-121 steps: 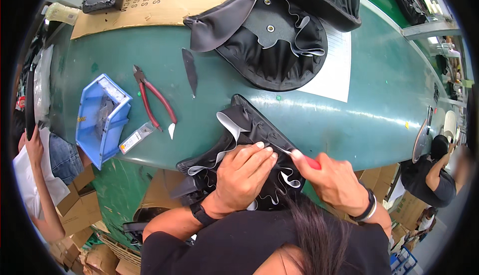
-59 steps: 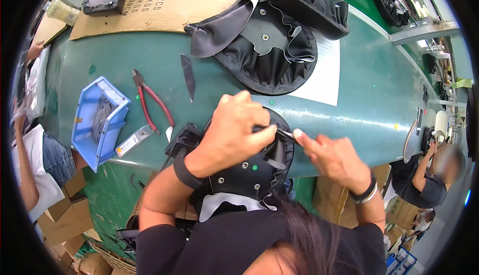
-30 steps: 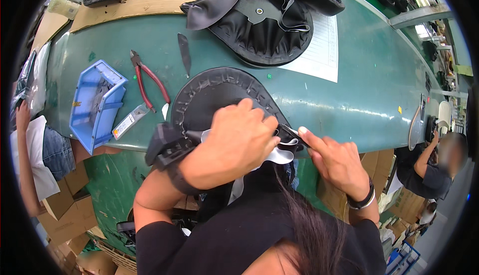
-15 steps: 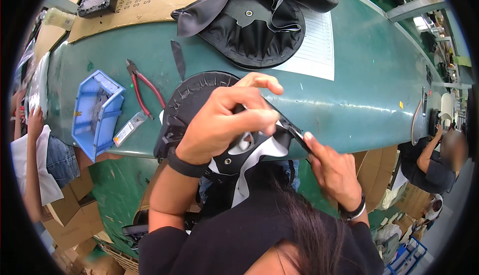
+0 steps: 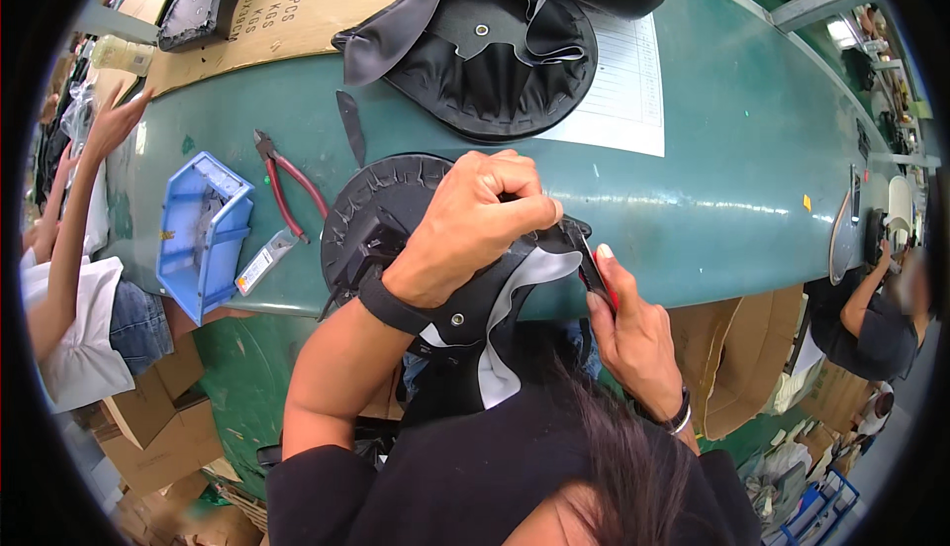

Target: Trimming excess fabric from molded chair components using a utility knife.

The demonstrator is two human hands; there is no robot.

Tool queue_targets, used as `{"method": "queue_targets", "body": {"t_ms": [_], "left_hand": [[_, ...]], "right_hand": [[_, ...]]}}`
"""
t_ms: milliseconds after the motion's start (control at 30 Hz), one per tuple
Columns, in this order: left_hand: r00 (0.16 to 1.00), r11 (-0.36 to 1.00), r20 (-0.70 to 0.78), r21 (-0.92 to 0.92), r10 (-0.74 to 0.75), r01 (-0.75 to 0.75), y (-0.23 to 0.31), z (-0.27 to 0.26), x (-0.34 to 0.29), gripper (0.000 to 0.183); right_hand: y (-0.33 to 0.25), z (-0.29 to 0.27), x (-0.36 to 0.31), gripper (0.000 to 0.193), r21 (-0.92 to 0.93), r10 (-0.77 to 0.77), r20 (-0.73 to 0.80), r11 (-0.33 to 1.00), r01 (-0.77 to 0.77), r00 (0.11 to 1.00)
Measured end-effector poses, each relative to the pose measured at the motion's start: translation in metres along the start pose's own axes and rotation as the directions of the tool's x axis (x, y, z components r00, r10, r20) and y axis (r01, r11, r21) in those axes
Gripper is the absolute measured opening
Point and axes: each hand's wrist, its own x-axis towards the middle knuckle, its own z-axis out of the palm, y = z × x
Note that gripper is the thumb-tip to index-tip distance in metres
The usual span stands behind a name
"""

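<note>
A black padded seat piece (image 5: pixel 371 195) with its cover material gathered and stapled around the rim lies at the table's near edge, partly over my lap. My left hand (image 5: pixel 470 219) is closed above it, gripping the black cover material (image 5: pixel 562 237) and pulling it up at the right side. In my right hand (image 5: pixel 633 333) is a slim red-and-black utility knife (image 5: pixel 597 279), its tip against the stretched material. A loose flap with a pale grey underside (image 5: pixel 524 284) hangs down toward my lap, next to a metal eyelet (image 5: pixel 456 319).
On the green table (image 5: pixel 722 180) are red-handled cutting pliers (image 5: pixel 289 190), a blue bin (image 5: pixel 203 239), a small blade pack (image 5: pixel 265 262) and a black strip (image 5: pixel 350 125). Farther back lie another black padded piece (image 5: pixel 495 81), a printed sheet (image 5: pixel 623 100) and cardboard (image 5: pixel 327 1). Co-workers stand at both sides.
My left hand has closed from loosely curled fingers onto the cover material. My right hand has moved slightly left and lower, the knife now more upright. The left co-worker's arm has risen.
</note>
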Motion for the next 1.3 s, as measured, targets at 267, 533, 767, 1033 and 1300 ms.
{"method": "queue_targets", "body": {"t_ms": [267,533,767,1033,1300], "left_hand": [[0.982,0.974,-0.183,-0.226,-0.044,0.002,-0.001,0.012,-0.007,0.034],[0.956,0.805,-0.294,-0.568,-0.008,-0.168,-0.013,-0.004,-0.008,0.026],[0.925,0.838,-0.028,0.435,0.379,-0.33,0.016,-0.024,-0.002,0.022],[0.963,0.37,-0.052,0.928,0.263,-0.051,-0.003,0.019,-0.015,0.024],[0.969,0.619,0.03,0.764,0.246,-0.181,-0.01,-0.004,-0.012,0.021]], "right_hand": [[-0.005,0.023,-0.01,0.052,0.117,0.074,-0.09,0.991,-0.064,0.993],[-0.019,0.025,-0.01,0.048,0.399,0.373,0.067,0.84,-0.368,0.925],[-0.001,0.024,0.015,0.046,0.164,0.106,-0.086,0.982,-0.091,0.991],[0.008,0.019,0.025,0.045,0.133,0.048,-0.042,0.99,-0.042,0.998],[0.003,0.016,0.032,0.046,0.184,0.002,-0.02,0.983,0.002,1.0]]}}
